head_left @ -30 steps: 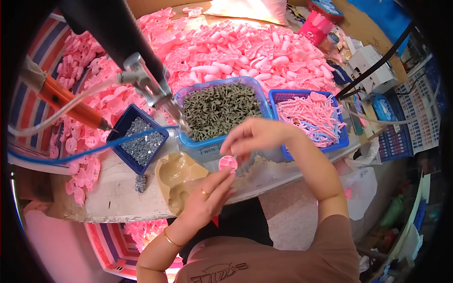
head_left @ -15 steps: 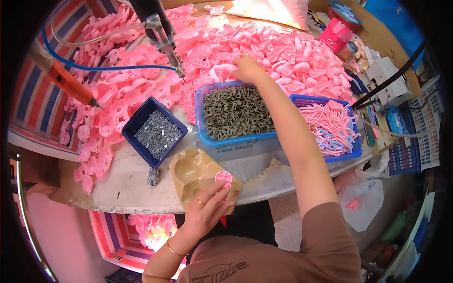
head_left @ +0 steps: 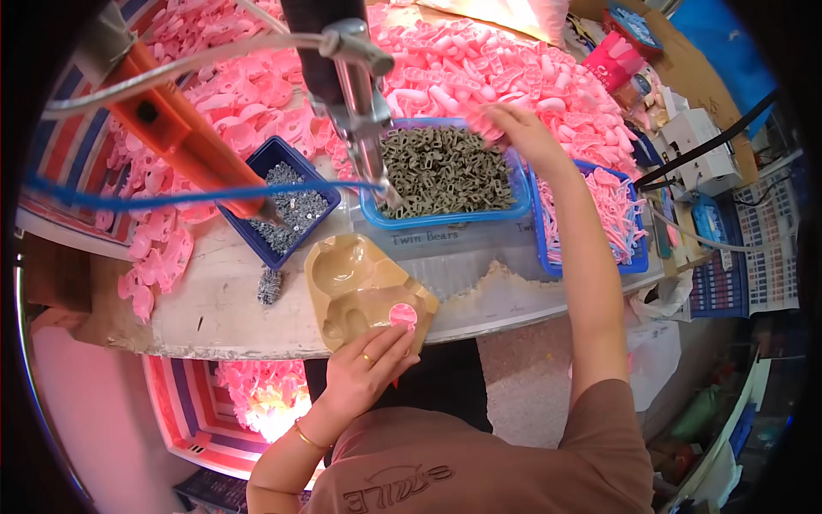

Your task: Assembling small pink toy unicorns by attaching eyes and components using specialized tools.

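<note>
On the tan moulded jig [head_left: 342, 267] at the table's front edge, my left hand [head_left: 364, 370] grips a small round pink plastic part [head_left: 402, 315] at the fingertips. The jig has rounded hollows in its top. My right hand [head_left: 533, 144] is raised over the back right corner of a light-blue basket [head_left: 445, 220], pinching a pink plastic piece [head_left: 486, 128] whose exact shape is partly hidden by the fingers. Small olive-grey clips [head_left: 445, 171] fill that basket. Behind it spreads a big heap of pink plastic parts [head_left: 479, 64].
An orange screwdriver [head_left: 188, 141] and a metal-nosed driver [head_left: 364, 128] hang over a dark-blue bin [head_left: 250, 244] of small metal pieces and the clip basket. At right, a blue basket [head_left: 545, 244] holds pink and blue strips. A white box [head_left: 702, 146] stands further right.
My right hand has come back from the pink heap toward the right, now with a pink piece in it. Both hanging drivers appear larger and further right. My left hand stays at the jig.
</note>
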The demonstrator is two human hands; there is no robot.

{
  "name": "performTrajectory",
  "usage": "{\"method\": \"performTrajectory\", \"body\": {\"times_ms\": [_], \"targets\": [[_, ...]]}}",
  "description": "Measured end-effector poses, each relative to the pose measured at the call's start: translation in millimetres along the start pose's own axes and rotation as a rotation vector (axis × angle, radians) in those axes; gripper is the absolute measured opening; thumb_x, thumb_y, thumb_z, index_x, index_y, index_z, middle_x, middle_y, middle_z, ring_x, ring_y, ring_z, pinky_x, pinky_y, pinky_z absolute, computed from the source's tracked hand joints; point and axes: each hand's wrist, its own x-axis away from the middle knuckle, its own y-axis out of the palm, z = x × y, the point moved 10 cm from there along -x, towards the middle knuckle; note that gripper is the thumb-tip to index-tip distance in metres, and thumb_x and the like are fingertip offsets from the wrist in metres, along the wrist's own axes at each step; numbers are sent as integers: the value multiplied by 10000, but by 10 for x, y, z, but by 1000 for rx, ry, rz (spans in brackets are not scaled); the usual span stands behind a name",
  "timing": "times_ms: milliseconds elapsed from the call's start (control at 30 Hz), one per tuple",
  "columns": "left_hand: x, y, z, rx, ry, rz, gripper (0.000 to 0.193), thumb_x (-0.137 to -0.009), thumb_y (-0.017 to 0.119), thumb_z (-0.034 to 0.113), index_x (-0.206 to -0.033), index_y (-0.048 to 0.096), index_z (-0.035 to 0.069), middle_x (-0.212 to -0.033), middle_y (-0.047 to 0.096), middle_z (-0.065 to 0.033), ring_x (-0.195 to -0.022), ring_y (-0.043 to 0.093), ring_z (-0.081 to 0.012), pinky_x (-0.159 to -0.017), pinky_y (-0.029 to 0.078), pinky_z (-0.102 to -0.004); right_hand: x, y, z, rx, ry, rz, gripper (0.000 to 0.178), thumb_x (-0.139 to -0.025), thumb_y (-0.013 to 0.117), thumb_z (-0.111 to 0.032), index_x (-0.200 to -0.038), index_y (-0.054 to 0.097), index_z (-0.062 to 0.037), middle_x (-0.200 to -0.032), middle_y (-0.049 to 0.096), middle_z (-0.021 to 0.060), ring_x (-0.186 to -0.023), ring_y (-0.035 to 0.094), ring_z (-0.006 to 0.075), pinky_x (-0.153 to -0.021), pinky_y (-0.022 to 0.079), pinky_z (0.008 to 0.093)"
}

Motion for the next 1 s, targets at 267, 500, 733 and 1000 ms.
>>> {"method": "performTrajectory", "body": {"times_ms": [267,500,733,1000], "targets": [[-46,6,-6,23,-48,-16,386,-733,814,140,-1097,704,69,-1126,679,-62,-916,659,-261,-743,563,-362,-581,-493,8,913,-226,344,392,-887,605,-389,-1110,706,-82,-1063,709,168,-986,684,325,-859,534,431],[7,51,14,6,-43,-44,400,-729,816,143,-1106,703,69,-1118,681,-66,-923,656,-256,-758,560,-360,-942,-160,265,953,75,293,311,-889,647,-360,-937,747,-70,-863,737,113,-796,694,239,-740,534,392],[155,186,-76,2,-55,-112,415,-743,796,151,-1132,690,54,-1162,671,-79,-1058,647,-273,-845,547,-373,-421,68,-120,34,94,-43,451,-879,675,-473,-907,717,-24,-856,707,69,-738,626,102,-635,506,278],[135,277,-108,-35,-100,-178,407,-822,713,133,-1213,631,51,-1243,627,-72,-1178,589,-255,-964,496,-382,1052,1341,-481,-159,124,-581,257,-881,731,-225,-1023,618,-43,-941,698,38,-760,652,101,-659,505,217]]}}
